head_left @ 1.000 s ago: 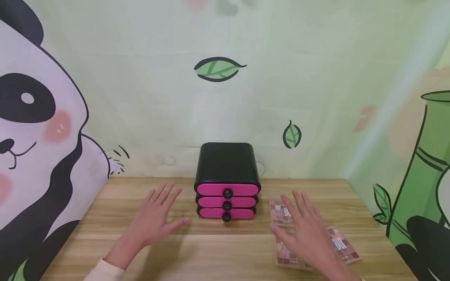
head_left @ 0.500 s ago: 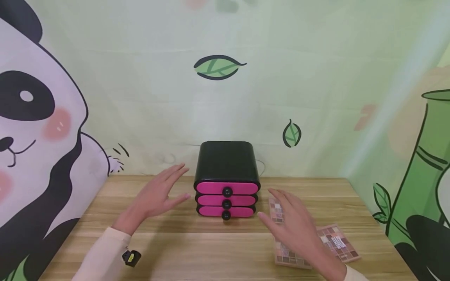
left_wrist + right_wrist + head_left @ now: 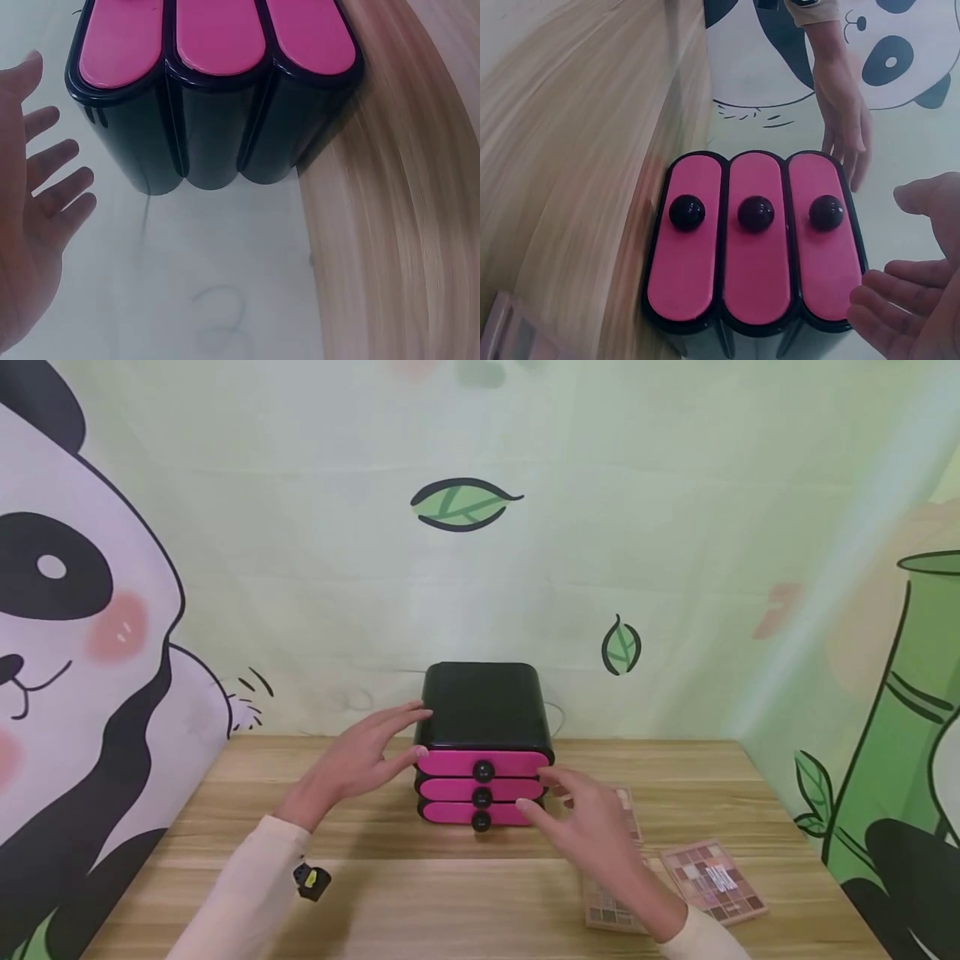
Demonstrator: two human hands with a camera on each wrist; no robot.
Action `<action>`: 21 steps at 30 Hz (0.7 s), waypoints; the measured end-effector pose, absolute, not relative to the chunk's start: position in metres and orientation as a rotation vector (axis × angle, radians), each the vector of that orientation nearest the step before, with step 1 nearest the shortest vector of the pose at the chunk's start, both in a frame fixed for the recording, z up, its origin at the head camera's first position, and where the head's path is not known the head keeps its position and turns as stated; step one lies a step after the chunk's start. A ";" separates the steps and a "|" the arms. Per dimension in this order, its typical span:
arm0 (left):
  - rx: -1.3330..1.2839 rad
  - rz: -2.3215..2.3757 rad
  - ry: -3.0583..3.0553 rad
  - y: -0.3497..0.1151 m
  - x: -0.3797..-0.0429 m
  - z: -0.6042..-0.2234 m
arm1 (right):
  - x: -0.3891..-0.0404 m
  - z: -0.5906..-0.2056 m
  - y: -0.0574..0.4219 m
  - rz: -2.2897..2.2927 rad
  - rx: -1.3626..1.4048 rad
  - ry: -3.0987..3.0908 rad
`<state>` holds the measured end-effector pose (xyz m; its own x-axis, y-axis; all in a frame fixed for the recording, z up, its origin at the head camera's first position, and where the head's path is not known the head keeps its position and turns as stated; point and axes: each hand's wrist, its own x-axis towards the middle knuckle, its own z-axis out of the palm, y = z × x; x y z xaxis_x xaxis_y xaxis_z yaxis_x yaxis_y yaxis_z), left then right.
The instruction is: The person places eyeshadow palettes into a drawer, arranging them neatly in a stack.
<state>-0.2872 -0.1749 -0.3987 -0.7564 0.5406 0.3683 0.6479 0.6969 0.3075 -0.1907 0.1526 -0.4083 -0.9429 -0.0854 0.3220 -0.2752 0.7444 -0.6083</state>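
A small black chest with three stacked pink drawers (image 3: 450,790), each with a round black knob (image 3: 756,214), stands near the back of the table. All its drawers are pushed in. At its upper left is my left hand (image 3: 358,764), fingers extended; the left wrist view shows a gap between those fingers (image 3: 56,161) and the chest's side. Reaching toward the right end of the drawers, my right hand (image 3: 592,827) has its thumb and fingers apart and slightly bent. Whether its fingertips touch the chest is unclear. Nothing is held in either hand.
Right of the chest lie three flat checkered palettes: one apart (image 3: 716,878), another (image 3: 611,906) and a third (image 3: 628,814) partly hidden behind my right hand. Behind the wooden table (image 3: 450,902) hangs a printed panda backdrop (image 3: 337,568).
Both hands have moved inward to the chest, the left one rightward and slightly up, the right one leftward off the palettes. Chest and palettes have stayed in place.
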 end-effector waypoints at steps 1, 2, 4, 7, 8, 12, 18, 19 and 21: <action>-0.961 -0.637 -2.650 -0.174 -0.289 -0.399 | -0.192 -0.409 0.151 1.024 0.289 -2.660; -0.968 -0.650 -2.644 -0.174 -0.290 -0.399 | -0.194 -0.410 0.149 1.048 0.295 -2.650; -0.978 -0.677 -2.635 -0.173 -0.293 -0.400 | -0.198 -0.413 0.145 1.096 0.310 -2.625; -0.984 -0.713 -2.630 -0.172 -0.297 -0.403 | -0.202 -0.417 0.139 1.156 0.314 -2.604; -0.984 -0.726 -2.630 -0.172 -0.298 -0.403 | -0.203 -0.418 0.137 1.172 0.314 -2.600; -0.986 -0.766 -2.618 -0.172 -0.302 -0.406 | -0.208 -0.423 0.129 1.247 0.329 -2.583; -0.981 -0.815 -2.601 -0.173 -0.306 -0.408 | -0.214 -0.429 0.116 1.309 0.308 -2.565; -0.982 -0.821 -2.601 -0.173 -0.306 -0.407 | -0.215 -0.430 0.114 1.315 0.302 -2.564; -0.981 -0.832 -2.601 -0.172 -0.306 -0.407 | -0.218 -0.432 0.111 1.328 0.290 -2.561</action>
<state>-0.3058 -0.1724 -0.4071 -0.7461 0.5294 0.4039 0.6655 0.6127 0.4263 -0.2179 0.1107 -0.4316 -0.9510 -0.0641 0.3023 -0.2840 0.5670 -0.7732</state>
